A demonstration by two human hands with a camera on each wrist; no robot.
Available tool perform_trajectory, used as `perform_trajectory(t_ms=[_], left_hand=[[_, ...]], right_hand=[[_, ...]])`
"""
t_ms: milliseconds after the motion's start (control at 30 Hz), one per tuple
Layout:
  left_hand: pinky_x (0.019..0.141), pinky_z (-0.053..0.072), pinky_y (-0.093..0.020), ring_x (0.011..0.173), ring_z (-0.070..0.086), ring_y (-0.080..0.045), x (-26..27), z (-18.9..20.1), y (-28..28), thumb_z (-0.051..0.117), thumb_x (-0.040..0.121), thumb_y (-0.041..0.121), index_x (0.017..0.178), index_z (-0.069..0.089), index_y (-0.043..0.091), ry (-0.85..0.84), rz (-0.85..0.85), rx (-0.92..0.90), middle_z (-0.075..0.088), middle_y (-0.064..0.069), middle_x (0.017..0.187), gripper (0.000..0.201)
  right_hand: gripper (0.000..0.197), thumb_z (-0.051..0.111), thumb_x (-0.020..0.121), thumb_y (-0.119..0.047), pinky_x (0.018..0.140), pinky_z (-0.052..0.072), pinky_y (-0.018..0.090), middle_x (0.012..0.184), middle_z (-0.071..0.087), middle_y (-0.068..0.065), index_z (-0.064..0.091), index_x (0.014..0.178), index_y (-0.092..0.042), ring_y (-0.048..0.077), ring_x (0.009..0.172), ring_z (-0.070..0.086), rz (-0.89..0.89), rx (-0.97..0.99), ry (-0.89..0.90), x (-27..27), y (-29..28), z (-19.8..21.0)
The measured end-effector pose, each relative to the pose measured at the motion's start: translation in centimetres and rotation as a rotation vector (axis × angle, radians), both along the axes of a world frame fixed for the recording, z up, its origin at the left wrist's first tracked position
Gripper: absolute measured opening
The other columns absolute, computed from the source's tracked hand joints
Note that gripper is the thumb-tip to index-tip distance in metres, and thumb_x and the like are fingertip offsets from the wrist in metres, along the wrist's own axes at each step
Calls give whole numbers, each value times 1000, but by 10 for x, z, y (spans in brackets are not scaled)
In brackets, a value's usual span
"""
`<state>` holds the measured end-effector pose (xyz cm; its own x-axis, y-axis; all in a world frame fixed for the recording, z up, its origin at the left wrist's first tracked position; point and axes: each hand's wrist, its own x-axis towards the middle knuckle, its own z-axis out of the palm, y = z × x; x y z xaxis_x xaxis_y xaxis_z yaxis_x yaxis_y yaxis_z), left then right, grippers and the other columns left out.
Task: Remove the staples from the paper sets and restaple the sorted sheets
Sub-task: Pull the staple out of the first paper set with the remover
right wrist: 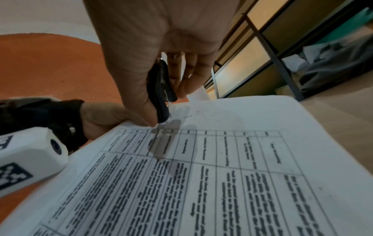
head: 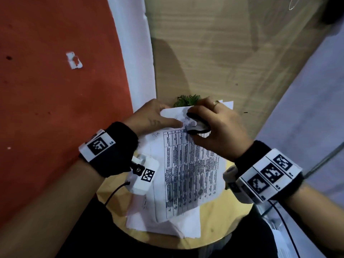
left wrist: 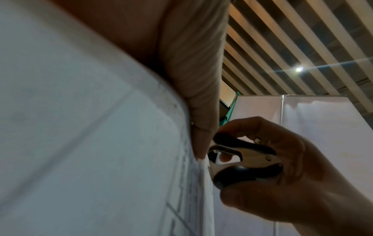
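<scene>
Printed sheet (head: pixel 189 174) atop loose papers (head: pixel 186 227) on round table (head: pixel 221 220), plant (head: pixel 188 100) behind

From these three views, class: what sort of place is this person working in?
Probably an office or exhibition-hall booth, not a home: white partition panels stand under a slatted ceiling with a recessed light, and printed sheets are piled on a small round wooden table over red carpet.

Round wooden table (head: pixel 219 220) on red floor (head: pixel 55 90); slatted ceiling (left wrist: pixel 302 39) with one spotlight (left wrist: pixel 298 69); white partitions (left wrist: pixel 315 127).
</scene>
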<state>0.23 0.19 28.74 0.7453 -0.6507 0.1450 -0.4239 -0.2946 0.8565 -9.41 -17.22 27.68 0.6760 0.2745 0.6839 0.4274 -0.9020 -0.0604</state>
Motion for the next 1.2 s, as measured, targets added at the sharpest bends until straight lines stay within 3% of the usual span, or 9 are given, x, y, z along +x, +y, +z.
perform_trajectory(t_ms=[100,233,400,633,767,833,933,1100,1200], left_hand=[[56,38,-20,55,50,-1,0,2,-2,78,73,14,76,72,6,3,-19,-17,60,8,62,10],[50,36,-16,48,48,6,2,0,-3,77,74,11,60,66,21,-12,-25,-17,57,18,49,20],[57,35,-22,52,47,5,8,-5,-1,83,65,19,71,69,2,30,-28,-2,56,20,51,22],[53,38,-6,51,51,11,4,-3,-1,70,76,-2,67,65,18,95,-99,-36,58,24,50,23],[57,40,-16,57,51,2,5,-2,-1,79,67,13,65,69,16,88,-65,-41,58,16,54,12],[56,37,-20,55,48,0,5,-1,-2,88,51,30,55,69,23,63,-50,-24,55,15,52,21],[51,32,-19,48,42,4,1,3,-4,81,45,40,46,66,29,40,-21,-7,50,16,46,19],[48,30,-18,46,40,4,-4,5,-4,80,50,31,43,64,29,28,-32,-38,47,16,43,17],[48,34,-15,48,45,4,-4,4,-2,83,59,10,45,67,26,61,-71,-71,53,17,47,27]], right_hand=[[44,65,66,-28,50,53,41,103,63,10,65,107,-11,33,82,64,-9,-19,8,0,3,1],[44,66,65,-23,53,54,43,102,64,10,67,107,-11,33,85,65,27,-28,49,7,5,-2],[44,68,63,-18,54,55,44,101,65,12,68,106,-9,33,85,65,58,-28,48,14,7,-7],[38,68,64,-13,52,55,44,97,66,13,70,101,-7,34,81,66,98,-46,24,17,8,-8],[36,68,64,-14,51,54,42,96,66,12,70,99,-8,34,79,65,91,-80,23,16,9,-4],[34,67,64,-14,49,54,42,95,66,11,71,97,-9,33,79,65,87,-94,22,15,10,-1],[32,65,63,-14,49,53,39,95,66,11,71,94,-10,33,79,65,83,-115,27,13,11,1],[30,64,63,-14,46,52,38,93,66,11,70,92,-10,33,75,64,79,-125,23,10,12,5],[31,65,64,-15,47,52,38,92,66,12,71,93,-9,33,75,65,96,-113,23,9,11,7]])
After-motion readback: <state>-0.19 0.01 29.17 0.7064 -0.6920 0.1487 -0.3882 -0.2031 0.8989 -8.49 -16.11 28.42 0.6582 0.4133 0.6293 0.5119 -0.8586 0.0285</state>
